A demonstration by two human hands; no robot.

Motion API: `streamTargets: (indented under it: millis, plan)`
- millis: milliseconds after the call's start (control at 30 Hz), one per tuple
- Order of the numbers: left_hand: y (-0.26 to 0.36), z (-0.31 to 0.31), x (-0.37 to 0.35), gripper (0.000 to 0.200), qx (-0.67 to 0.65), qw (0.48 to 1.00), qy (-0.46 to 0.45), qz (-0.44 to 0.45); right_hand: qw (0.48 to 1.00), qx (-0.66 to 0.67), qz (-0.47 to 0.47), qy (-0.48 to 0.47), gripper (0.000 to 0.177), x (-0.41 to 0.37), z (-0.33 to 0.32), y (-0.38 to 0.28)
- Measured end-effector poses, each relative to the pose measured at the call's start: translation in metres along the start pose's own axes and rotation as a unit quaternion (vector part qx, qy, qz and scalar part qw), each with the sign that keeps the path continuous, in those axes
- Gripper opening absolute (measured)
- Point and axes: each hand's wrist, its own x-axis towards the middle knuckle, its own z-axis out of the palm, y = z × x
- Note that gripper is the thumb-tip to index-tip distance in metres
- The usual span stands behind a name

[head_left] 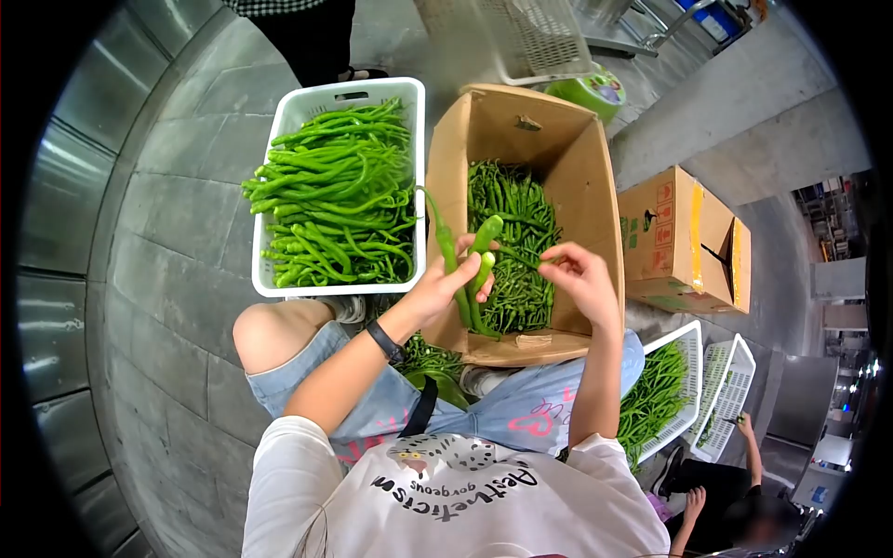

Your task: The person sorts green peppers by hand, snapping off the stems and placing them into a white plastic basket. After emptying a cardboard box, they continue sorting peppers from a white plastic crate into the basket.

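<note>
My left hand point(435, 286) is closed around several long green chili peppers point(486, 234), over the near left side of a cardboard box point(575, 333). Their thick ends stick up past my thumb, and one curved pepper points away to the upper left. To the right, my right hand point(579, 279) has thumb and fingers pinched at the end of a thin, darker green chili pepper point(521, 256), which stretches toward my left hand. Below both hands, a heap of thin green chili peppers point(512, 200) lies in the box.
A white crate point(419, 139) of larger green peppers stands at the left. A taped carton point(660, 232) sits at the right, with white baskets point(693, 372) below it. Another person's hand point(693, 502) shows at lower right; someone in dark trousers point(312, 37) stands beyond.
</note>
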Motion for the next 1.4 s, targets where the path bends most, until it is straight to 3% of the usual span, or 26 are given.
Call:
streamTargets:
  millis: [33, 100, 233, 333, 433, 567, 700, 733, 800, 867, 933, 1033, 1067, 1133, 1233, 1333, 1400]
  plan:
    - [0.000, -0.001, 0.001, 0.033, -0.006, 1.000, 0.000, -0.004, 0.996, -0.069, -0.058, -0.013, 0.020, -0.001, 0.001, 0.003]
    - [-0.001, -0.001, 0.001, 0.033, 0.007, 1.000, -0.009, -0.015, 0.989, -0.086, -0.105, 0.057, 0.022, -0.006, 0.010, -0.008]
    - [0.002, 0.015, 0.004, 0.028, 0.062, 0.997, -0.026, -0.027, 0.979, -0.021, -0.182, 0.086, 0.024, -0.004, 0.030, -0.047]
    - [0.003, 0.024, 0.001, 0.024, 0.130, 0.990, -0.026, -0.039, 0.942, -0.137, -0.286, 0.111, 0.020, 0.005, 0.045, -0.075]
    - [0.003, 0.029, -0.003, 0.024, 0.176, 0.983, -0.031, -0.040, 0.933, -0.197, -0.299, 0.030, 0.015, 0.014, 0.040, -0.077]
    - [-0.005, 0.023, -0.004, 0.029, 0.194, 0.978, -0.046, -0.055, 0.987, 0.039, -0.125, -0.091, 0.022, 0.018, 0.036, -0.074]
    - [-0.007, 0.026, -0.008, 0.034, 0.203, 0.976, -0.065, -0.050, 0.966, 0.184, 0.033, -0.176, 0.035, 0.022, 0.027, -0.068]
    - [-0.007, 0.024, -0.008, 0.035, 0.202, 0.976, -0.068, -0.050, 0.949, 0.252, 0.026, -0.189, 0.040, 0.026, 0.029, -0.061]
    - [-0.004, 0.023, -0.007, 0.035, 0.191, 0.979, -0.062, -0.044, 0.939, 0.307, -0.003, -0.157, 0.031, 0.023, 0.029, -0.062]
    - [0.005, 0.021, -0.010, 0.030, 0.132, 0.989, -0.057, 0.019, 0.935, 0.344, -0.025, -0.084, 0.022, 0.019, 0.031, -0.070]
    - [0.033, 0.014, -0.011, 0.028, 0.051, 0.995, -0.041, 0.075, 0.925, 0.364, -0.107, -0.011, 0.021, 0.014, 0.016, -0.077]
    - [0.085, -0.005, -0.016, 0.046, -0.097, 0.978, 0.000, 0.185, 0.875, 0.446, -0.170, 0.086, 0.023, -0.003, -0.018, -0.075]
    - [0.105, -0.008, -0.021, 0.045, -0.227, 0.952, -0.003, 0.206, 0.874, 0.440, -0.169, 0.122, 0.023, -0.013, -0.028, -0.072]
    - [0.145, -0.026, -0.038, 0.044, -0.303, 0.909, 0.043, 0.283, 0.886, 0.389, -0.196, 0.160, 0.023, -0.032, -0.044, -0.060]
    - [0.183, -0.066, -0.063, 0.038, -0.409, 0.839, 0.010, 0.358, 0.861, 0.364, -0.236, 0.266, 0.023, -0.069, -0.049, -0.040]
    - [0.196, -0.102, -0.087, 0.026, -0.380, 0.835, 0.012, 0.397, 0.893, 0.249, -0.347, 0.141, 0.035, -0.101, -0.017, -0.050]
    - [0.197, -0.121, -0.098, 0.021, -0.345, 0.842, 0.007, 0.415, 0.933, 0.173, -0.316, 0.014, 0.031, -0.116, 0.000, -0.036]
